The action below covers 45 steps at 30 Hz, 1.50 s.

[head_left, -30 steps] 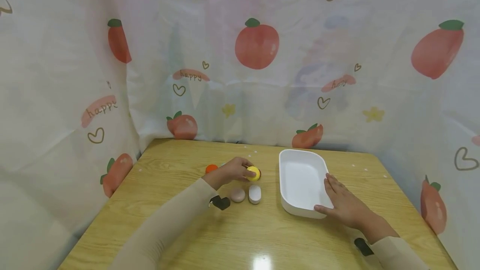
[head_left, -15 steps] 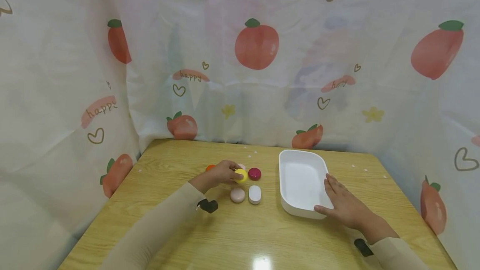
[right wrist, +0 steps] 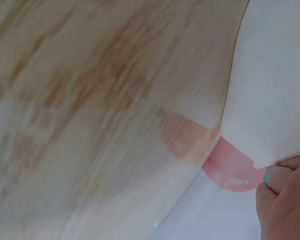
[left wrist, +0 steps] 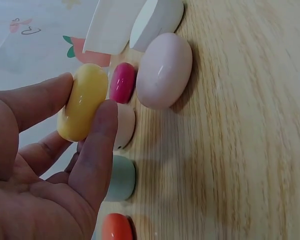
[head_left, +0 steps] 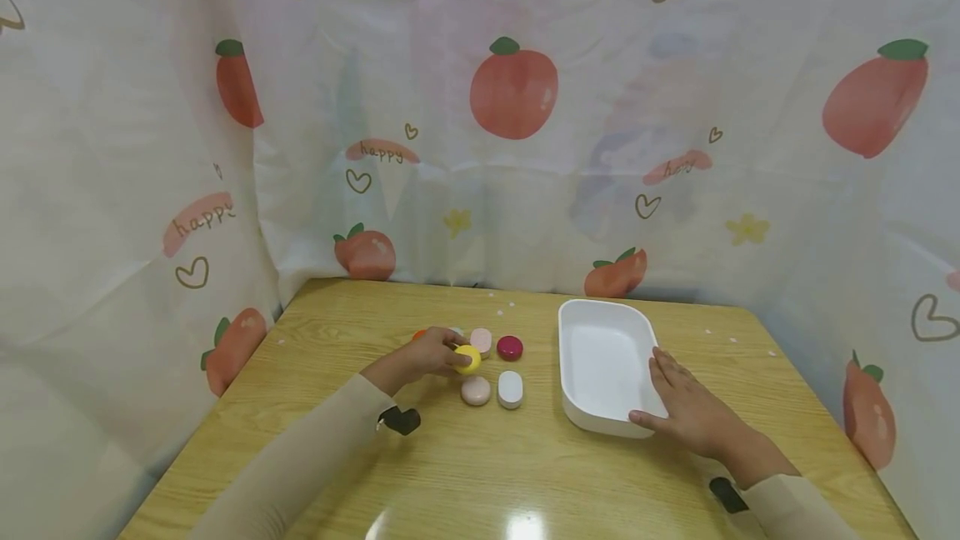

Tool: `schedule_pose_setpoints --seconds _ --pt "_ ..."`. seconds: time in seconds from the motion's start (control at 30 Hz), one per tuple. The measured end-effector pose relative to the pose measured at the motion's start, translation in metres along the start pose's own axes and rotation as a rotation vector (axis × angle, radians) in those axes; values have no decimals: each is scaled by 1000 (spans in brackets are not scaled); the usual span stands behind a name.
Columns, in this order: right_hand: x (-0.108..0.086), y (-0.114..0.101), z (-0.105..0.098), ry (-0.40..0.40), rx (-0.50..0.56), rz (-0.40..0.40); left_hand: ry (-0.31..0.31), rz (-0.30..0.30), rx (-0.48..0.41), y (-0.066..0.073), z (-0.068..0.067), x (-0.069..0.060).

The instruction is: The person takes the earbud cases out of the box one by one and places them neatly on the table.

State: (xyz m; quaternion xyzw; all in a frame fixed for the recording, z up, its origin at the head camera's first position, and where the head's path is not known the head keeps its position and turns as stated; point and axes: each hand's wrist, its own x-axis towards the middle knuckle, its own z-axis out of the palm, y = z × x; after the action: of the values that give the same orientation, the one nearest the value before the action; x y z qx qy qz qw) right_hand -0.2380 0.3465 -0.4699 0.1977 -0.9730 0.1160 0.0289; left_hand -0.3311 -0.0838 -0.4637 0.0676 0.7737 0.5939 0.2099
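My left hand (head_left: 429, 353) pinches a small, glossy, rounded yellow case (left wrist: 84, 102) between thumb and fingers, held above the table in the left wrist view. Near it on the table sit a pale pinkish rounded case (head_left: 476, 391), a white oblong one (head_left: 511, 389), a light pink one (head_left: 482, 342) and a crimson one (head_left: 510, 347). A pale green case (left wrist: 121, 178) and an orange one (left wrist: 117, 227) lie beyond the hand, partly hidden by it in the head view. My right hand (head_left: 693, 411) rests with extended fingers against the right rim of a white rectangular tray (head_left: 567, 398).
The wooden table (head_left: 450, 473) runs back to a white curtain (head_left: 480, 190) printed with fruit. Several small white specks lie near its back edge. Nothing is visible inside the tray.
My left hand has drawn leftward and slightly nearer with the yellow case, away from the crimson case, uncovering it and the light pink one. The right hand and tray have stayed put.
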Motion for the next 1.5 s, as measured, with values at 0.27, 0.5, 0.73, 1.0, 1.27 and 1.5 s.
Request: schedule_pose_setpoints --seconds 0.27,0.5,0.73,1.0,1.27,1.5 --pt "1 -1 -1 7 -8 -10 24 -3 44 -7 -9 -6" --pt "0 -2 -2 10 9 -14 3 7 79 -17 -18 -9" --pt "1 -2 -3 10 -18 -21 34 -3 83 -24 -21 -13" --pt "0 -4 -2 6 -14 -11 13 19 54 -35 -24 -15" --pt "-2 -3 -2 -3 6 -4 -4 -4 71 -40 -29 -17" --pt "0 -3 -3 -4 1 0 5 -1 147 -38 -30 -19"
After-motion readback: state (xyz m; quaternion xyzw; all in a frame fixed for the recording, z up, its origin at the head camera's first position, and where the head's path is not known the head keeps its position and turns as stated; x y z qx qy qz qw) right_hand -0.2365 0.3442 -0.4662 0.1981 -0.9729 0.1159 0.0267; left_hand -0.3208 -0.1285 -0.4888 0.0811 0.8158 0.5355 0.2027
